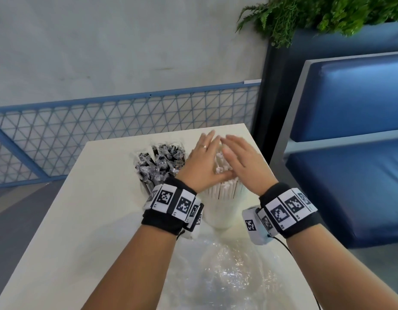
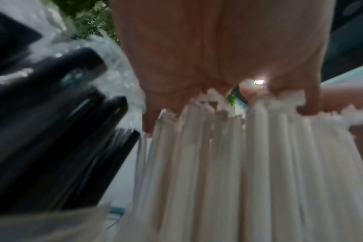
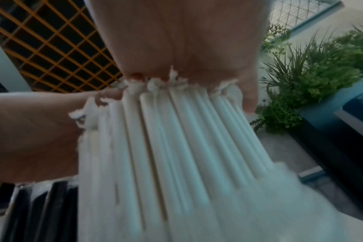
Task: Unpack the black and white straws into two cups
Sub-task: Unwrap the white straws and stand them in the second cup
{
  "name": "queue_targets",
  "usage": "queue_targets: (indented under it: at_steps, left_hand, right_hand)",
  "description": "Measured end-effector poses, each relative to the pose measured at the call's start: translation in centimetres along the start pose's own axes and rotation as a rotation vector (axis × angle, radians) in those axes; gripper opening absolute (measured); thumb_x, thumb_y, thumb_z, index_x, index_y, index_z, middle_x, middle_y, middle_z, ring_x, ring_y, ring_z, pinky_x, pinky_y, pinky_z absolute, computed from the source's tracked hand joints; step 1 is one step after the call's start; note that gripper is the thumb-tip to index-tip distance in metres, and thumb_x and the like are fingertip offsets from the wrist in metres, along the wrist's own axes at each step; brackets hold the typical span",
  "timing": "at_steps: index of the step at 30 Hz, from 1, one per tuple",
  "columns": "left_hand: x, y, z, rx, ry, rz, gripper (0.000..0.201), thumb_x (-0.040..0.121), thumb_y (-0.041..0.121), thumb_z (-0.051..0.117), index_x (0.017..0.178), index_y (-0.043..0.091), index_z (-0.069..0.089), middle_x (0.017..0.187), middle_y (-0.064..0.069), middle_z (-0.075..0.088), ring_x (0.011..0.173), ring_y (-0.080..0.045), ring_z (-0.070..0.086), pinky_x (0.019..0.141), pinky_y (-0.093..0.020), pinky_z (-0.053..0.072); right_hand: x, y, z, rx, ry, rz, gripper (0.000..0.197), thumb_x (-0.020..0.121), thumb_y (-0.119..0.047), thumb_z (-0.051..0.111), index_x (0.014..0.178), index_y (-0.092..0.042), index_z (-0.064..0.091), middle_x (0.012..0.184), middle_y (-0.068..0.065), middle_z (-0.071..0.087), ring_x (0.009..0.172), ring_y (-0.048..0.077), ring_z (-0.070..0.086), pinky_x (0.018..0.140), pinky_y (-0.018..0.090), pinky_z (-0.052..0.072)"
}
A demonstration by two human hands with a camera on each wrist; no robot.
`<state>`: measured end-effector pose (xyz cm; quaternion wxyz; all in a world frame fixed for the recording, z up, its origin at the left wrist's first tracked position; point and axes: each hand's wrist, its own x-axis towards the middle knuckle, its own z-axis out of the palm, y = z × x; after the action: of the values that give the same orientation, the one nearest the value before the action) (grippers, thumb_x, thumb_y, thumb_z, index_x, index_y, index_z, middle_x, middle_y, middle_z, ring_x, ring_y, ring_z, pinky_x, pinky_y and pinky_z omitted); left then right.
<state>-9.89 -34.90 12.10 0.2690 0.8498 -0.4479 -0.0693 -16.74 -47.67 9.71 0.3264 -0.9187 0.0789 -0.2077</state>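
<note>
The white straws (image 1: 220, 190) stand bunched in a white cup (image 1: 218, 213) mid-worktop (image 1: 66, 209). Both hands lie flat on their tops, fingers straight: left hand (image 1: 200, 163), right hand (image 1: 245, 162). Black straws (image 1: 160, 163) fill a cup at nine o'clock. No readable writing anywhere.

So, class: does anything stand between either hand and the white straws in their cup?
Nothing visible does. The left hand and right hand lie flat on the tops of the white straws, which stand in their cup. The black straws stand apart, to the left.
</note>
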Motion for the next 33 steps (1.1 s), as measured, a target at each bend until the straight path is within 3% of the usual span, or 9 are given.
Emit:
queue_targets:
  at_steps: [3, 6, 11, 13, 17, 21, 24, 28, 33]
  left_hand:
    - [-0.5, -0.8, 0.9, -0.062, -0.045, -0.060, 0.099, 0.073, 0.054, 0.064, 0.147, 0.016, 0.010, 0.157, -0.003, -0.013, 0.143, -0.019, -0.018, 0.118, -0.041, 0.001]
    - [-1.3, -1.5, 1.3, -0.413, 0.099, -0.104, 0.119, 0.061, 0.041, 0.080, 0.147, 0.023, -0.001, 0.157, 0.007, -0.011, 0.144, -0.009, -0.007, 0.114, -0.030, 0.006]
    - [-1.8, -2.4, 2.3, -0.541, -0.038, -0.142, 0.133, 0.058, 0.009, 0.085, 0.144, 0.020, -0.015, 0.134, 0.011, 0.031, 0.124, -0.004, 0.036, 0.087, -0.002, 0.036]
    - [-1.3, -2.6, 2.9, -0.502, -0.004, -0.125, 0.125, 0.059, 0.008, 0.085, 0.145, 0.020, -0.005, 0.127, 0.012, 0.038, 0.118, -0.005, 0.043, 0.082, -0.007, 0.039]
    - [-0.8, -3.0, 3.6, -0.541, 0.259, -0.177, 0.077, 0.059, 0.013, 0.085, 0.123, 0.018, 0.042, 0.105, 0.010, 0.057, 0.104, -0.014, 0.058, 0.070, -0.009, 0.043]
    - [-0.4, -2.6, 2.6, -0.531, 0.399, -0.121, 0.063, 0.061, 0.017, 0.084, 0.111, 0.021, 0.047, 0.094, 0.018, 0.056, 0.087, 0.002, 0.056, 0.070, -0.007, 0.045]
    - [-0.1, -2.2, 1.8, -0.552, 0.425, -0.080, 0.069, 0.057, 0.016, 0.086, 0.114, 0.020, 0.047, 0.096, 0.020, 0.056, 0.088, 0.010, 0.055, 0.071, -0.003, 0.043]
    - [-0.4, -1.3, 1.2, -0.565, 0.424, -0.076, 0.090, 0.054, 0.020, 0.088, 0.130, 0.021, 0.041, 0.128, 0.005, 0.051, 0.118, -0.006, 0.048, 0.097, -0.016, 0.037]
    - [-4.6, -1.1, 1.5, -0.493, 0.498, 0.049, 0.074, 0.062, 0.032, 0.082, 0.125, 0.029, 0.043, 0.127, 0.007, 0.051, 0.122, -0.002, 0.046, 0.103, -0.021, 0.038]
  right_hand:
    - [-0.9, 0.5, 0.0, 0.192, -0.022, 0.028, 0.061, 0.085, -0.058, 0.046, 0.139, -0.031, 0.036, 0.154, -0.007, 0.018, 0.135, 0.007, 0.029, 0.112, 0.030, 0.031]
    - [-2.0, 1.4, -0.4, 0.449, 0.088, 0.086, 0.097, 0.063, -0.071, 0.061, 0.143, -0.035, 0.019, 0.155, -0.008, 0.010, 0.139, 0.002, 0.015, 0.105, 0.011, 0.021]
    - [-2.6, 1.6, 0.2, 0.472, -0.193, 0.214, 0.124, 0.064, -0.009, 0.083, 0.147, -0.024, -0.008, 0.144, -0.008, 0.026, 0.126, 0.001, 0.032, 0.079, -0.009, 0.029]
    - [-2.4, 1.3, 1.1, 0.442, -0.161, 0.210, 0.115, 0.063, -0.011, 0.083, 0.147, -0.026, 0.005, 0.127, -0.017, 0.039, 0.113, -0.002, 0.042, 0.084, -0.003, 0.033]
    - [-1.8, 1.6, 2.4, 0.506, 0.033, 0.239, 0.062, 0.068, -0.018, 0.081, 0.119, -0.028, 0.049, 0.115, -0.005, 0.062, 0.112, 0.015, 0.056, 0.098, 0.042, 0.047]
    - [-0.9, 0.6, 1.3, 0.610, 0.114, 0.192, 0.047, 0.075, -0.016, 0.074, 0.117, -0.016, 0.053, 0.113, 0.001, 0.064, 0.107, 0.015, 0.060, 0.098, 0.042, 0.048]
    - [-0.4, -0.1, 0.5, 0.643, 0.151, 0.111, 0.045, 0.077, -0.010, 0.072, 0.118, -0.014, 0.052, 0.111, -0.002, 0.062, 0.105, 0.010, 0.059, 0.095, 0.029, 0.048]
    - [0.0, -1.2, 0.0, 0.532, 0.191, 0.015, 0.058, 0.074, -0.019, 0.075, 0.126, -0.017, 0.047, 0.121, -0.007, 0.055, 0.113, 0.003, 0.052, 0.097, 0.011, 0.040]
    - [-2.6, -2.7, -0.4, 0.278, 0.467, -0.165, 0.026, 0.083, -0.033, 0.062, 0.106, -0.022, 0.059, 0.105, -0.021, 0.057, 0.103, -0.002, 0.054, 0.096, 0.036, 0.044]
